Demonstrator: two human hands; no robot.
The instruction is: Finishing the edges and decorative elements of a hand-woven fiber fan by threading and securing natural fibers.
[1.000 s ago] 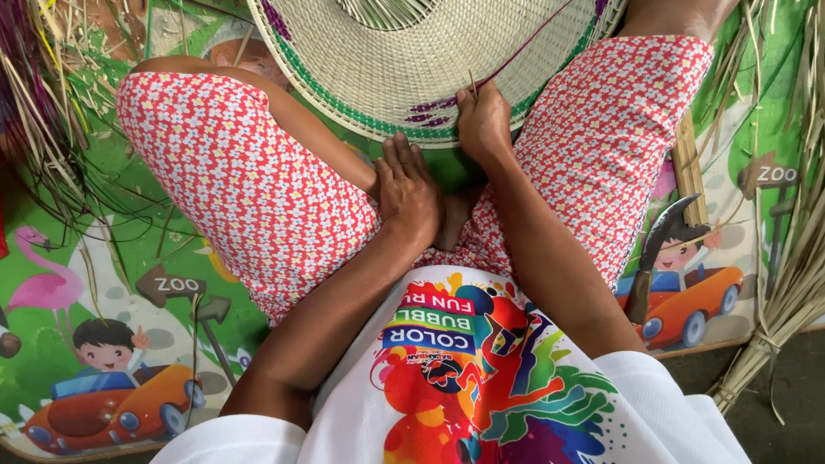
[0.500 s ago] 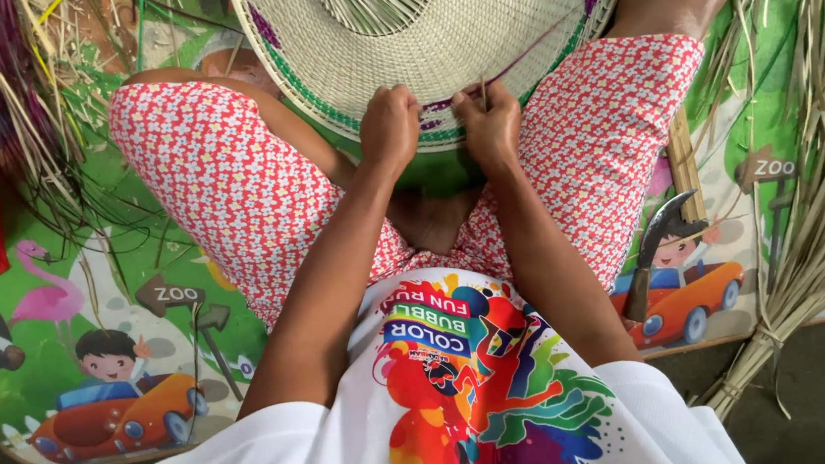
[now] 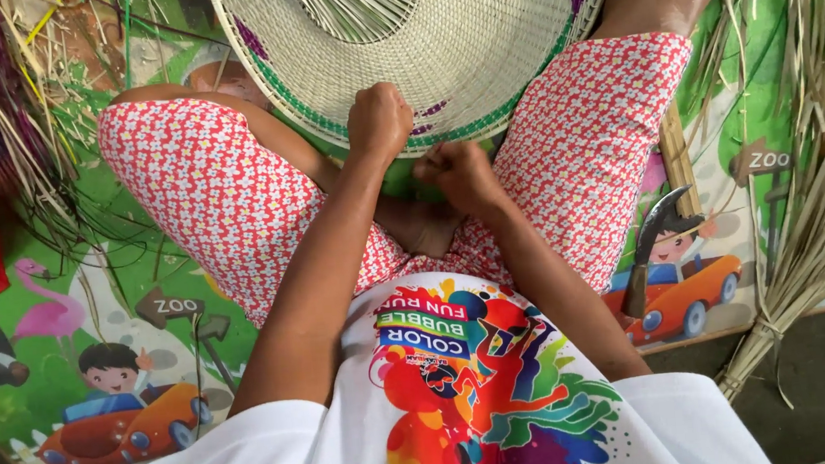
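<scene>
In the head view, the person sits cross-legged on a colourful play mat [image 3: 131,316] and looks straight down at both forearms, which reach away from the body toward a round woven mat [image 3: 476,47] of pale straw. This woven piece lies across the lap at the far middle of the scene, its near rim edged with a green band and small purple marks, and loose unwoven strips fan out at its far centre.

The left hand [image 3: 380,120] is curled into a tight fist, knuckles up, pressed on the near rim of the woven mat; what it pinches cannot be told. The right hand [image 3: 457,170] is just beside it, a little nearer the body and below the rim, also closed into a fist with the wrist bent; whether it holds a strand is hidden.

A bundle of dry straw [image 3: 816,187] lies at the right, and more loose strips [image 3: 26,136] at the far left. A dark-bladed knife [image 3: 654,241] rests on the play mat near the right knee.
</scene>
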